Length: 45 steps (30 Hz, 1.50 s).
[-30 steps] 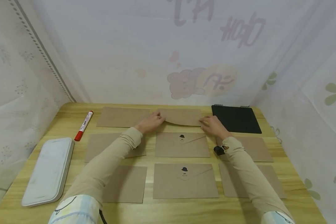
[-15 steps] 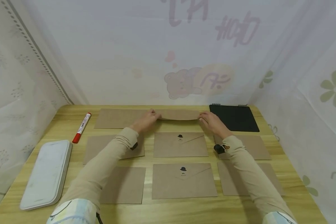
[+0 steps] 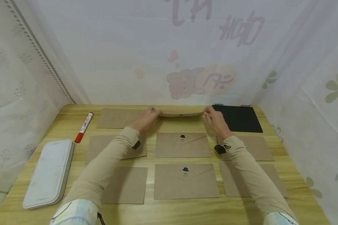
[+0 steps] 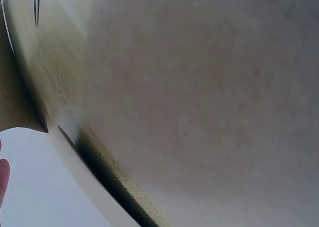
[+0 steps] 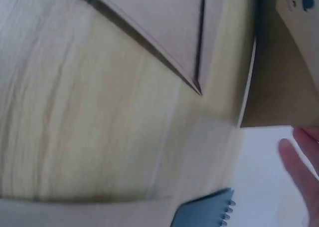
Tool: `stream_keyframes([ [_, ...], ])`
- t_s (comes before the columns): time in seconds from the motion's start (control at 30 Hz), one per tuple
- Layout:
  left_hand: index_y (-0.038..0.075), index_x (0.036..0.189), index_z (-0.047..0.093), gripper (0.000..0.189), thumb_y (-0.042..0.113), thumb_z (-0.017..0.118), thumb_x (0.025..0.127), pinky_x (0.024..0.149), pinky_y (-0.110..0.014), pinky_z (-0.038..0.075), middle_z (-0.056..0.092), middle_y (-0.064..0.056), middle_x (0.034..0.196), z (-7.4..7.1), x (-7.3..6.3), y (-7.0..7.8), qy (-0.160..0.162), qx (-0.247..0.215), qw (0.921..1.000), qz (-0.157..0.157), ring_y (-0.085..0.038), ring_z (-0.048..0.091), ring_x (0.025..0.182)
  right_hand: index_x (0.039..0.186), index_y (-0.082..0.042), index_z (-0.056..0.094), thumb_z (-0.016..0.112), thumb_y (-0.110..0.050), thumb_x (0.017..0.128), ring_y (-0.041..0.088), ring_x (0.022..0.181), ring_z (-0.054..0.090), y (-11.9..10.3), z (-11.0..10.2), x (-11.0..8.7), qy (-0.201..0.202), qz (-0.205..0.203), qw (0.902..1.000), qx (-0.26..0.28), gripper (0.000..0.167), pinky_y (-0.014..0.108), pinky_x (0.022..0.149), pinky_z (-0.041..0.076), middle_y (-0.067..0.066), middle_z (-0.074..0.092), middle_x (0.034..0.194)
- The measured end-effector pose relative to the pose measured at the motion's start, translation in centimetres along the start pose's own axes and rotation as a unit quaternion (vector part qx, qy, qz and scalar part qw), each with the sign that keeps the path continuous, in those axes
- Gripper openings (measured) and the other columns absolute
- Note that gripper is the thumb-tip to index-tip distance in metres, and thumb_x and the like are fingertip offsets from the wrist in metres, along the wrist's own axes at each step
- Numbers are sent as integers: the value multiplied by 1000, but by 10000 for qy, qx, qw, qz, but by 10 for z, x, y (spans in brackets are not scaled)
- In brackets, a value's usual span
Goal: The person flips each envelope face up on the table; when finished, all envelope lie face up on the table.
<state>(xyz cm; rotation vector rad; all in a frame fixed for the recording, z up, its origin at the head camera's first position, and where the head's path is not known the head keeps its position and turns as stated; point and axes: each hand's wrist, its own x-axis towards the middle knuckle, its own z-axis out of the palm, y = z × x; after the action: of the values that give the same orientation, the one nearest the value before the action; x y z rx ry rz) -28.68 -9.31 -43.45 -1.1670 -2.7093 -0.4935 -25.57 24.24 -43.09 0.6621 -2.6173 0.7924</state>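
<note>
At the back middle of the table, a brown kraft envelope (image 3: 171, 114) is lifted and tilted so that it appears as a thin strip, with part of a dark hat print showing. My left hand (image 3: 147, 119) pinches its left end, and my right hand (image 3: 217, 122) pinches the right end. In the right wrist view the envelope (image 5: 279, 95) hangs above the wood, beside the fingers (image 5: 296, 169). Nearer me lie a middle envelope (image 3: 183, 150) and a front envelope (image 3: 186, 189), both with a hat print and flap side up. The left wrist view is mostly blocked by a close, blurred surface.
More envelopes lie in rows at the back left (image 3: 115, 118), left (image 3: 98, 143), front left (image 3: 129, 184), right (image 3: 256, 147) and front right (image 3: 270, 178). A black spiral notebook (image 3: 239, 120), a red marker (image 3: 84, 127) and a white case (image 3: 49, 173) lie towards the sides. White curtains surround the table.
The back middle envelope has gone from lying nearly flat to tilted up, its near edge raised by both hands. The hat print on its underside has come into view.
</note>
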Motion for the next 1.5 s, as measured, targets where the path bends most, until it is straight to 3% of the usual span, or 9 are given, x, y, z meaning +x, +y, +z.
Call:
stream_keyframes([
  [0.1,-1,118,57,39,-12,56,80,82,-41,46,62,-16,98,-1,1,0,7,-215,9996,-163,-32,52,99,97,-2,48,53,-4,94,23,53,58,0,5,2,658,-241,9974,-150,6,35,46,43,17,65,82],
  [0.2,-1,117,57,39,-13,54,80,81,-40,46,61,-17,94,-2,2,0,23,-442,9984,-342,-31,52,97,96,-3,52,54,-5,94,19,45,47,-1,8,5,1050,-420,9931,-314,4,34,43,36,14,64,80],
  [0.4,-1,111,59,30,-10,58,82,81,-41,46,66,-16,97,0,6,0,321,-238,9982,-457,-32,56,93,100,0,64,53,-1,93,28,70,62,0,13,6,1484,-678,9857,-411,14,41,60,50,16,66,91],
  [0.53,0,110,59,25,-5,55,86,83,-42,45,67,-15,100,-2,10,3,407,-141,9973,-588,-33,56,93,103,-2,65,57,-1,90,27,75,64,2,14,8,1664,-709,9822,-511,15,39,58,52,14,66,96],
  [0.8,0,114,57,22,8,46,96,79,-39,44,65,-15,101,0,18,6,1168,126,9925,-333,-30,54,93,107,-2,62,60,1,87,27,73,65,-1,11,9,1658,-611,9829,-523,20,39,54,52,14,63,94],
  [0.97,-4,117,48,24,1,50,94,79,-42,45,60,-18,100,-1,22,8,1739,75,9844,-241,-31,56,89,107,-2,62,58,3,89,29,76,64,-3,8,9,1635,-389,9855,-242,19,41,60,53,15,63,97],
  [1.2,-3,100,46,11,-4,53,91,74,-38,49,46,-22,112,-2,26,8,2346,-304,9716,-30,-33,59,84,109,-4,65,60,1,88,25,70,65,-2,6,6,1759,-170,9842,91,22,39,59,52,13,66,98],
  [1.33,-5,95,53,9,-6,57,88,72,-36,50,45,-27,120,-1,25,8,2469,-439,9680,76,-33,59,88,111,-4,66,62,1,87,23,68,64,-2,8,6,1811,-119,9832,176,25,38,57,51,13,67,98],
  [1.5,-8,99,55,24,-4,68,79,79,-37,48,39,-31,128,3,23,8,2244,-352,9739,-46,-34,55,94,120,-6,62,59,1,88,25,74,63,-3,8,6,1436,40,9896,13,33,39,57,49,15,63,102],
])
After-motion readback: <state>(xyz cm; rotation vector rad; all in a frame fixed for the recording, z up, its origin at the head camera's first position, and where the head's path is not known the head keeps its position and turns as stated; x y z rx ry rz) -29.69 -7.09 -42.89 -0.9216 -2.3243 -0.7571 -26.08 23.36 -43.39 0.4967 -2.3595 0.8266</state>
